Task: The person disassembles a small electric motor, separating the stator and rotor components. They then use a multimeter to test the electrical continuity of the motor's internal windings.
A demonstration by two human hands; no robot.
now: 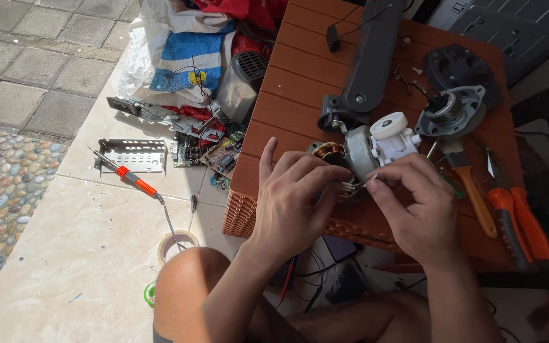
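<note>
A small electric motor [351, 157] with copper windings and a white plastic gearbox [394, 136] lies on the brown table [300, 82]. My left hand [293, 197] rests against the winding end of the motor, fingers curled over it. My right hand [411, 203] pinches a small thin metal piece [372, 180] between thumb and forefinger, right beside the motor's grey housing. Part of the windings is hidden behind my left hand.
A grey fan arm [366, 63], a round motor part [450, 113], a dark cover [459, 67], a wooden-handled brush [471, 184] and orange-handled pliers [516, 216] lie on the table. On the floor: a soldering iron [131, 178], a metal bracket [133, 154], circuit boards [208, 152], a tape roll [176, 244], bags [179, 57].
</note>
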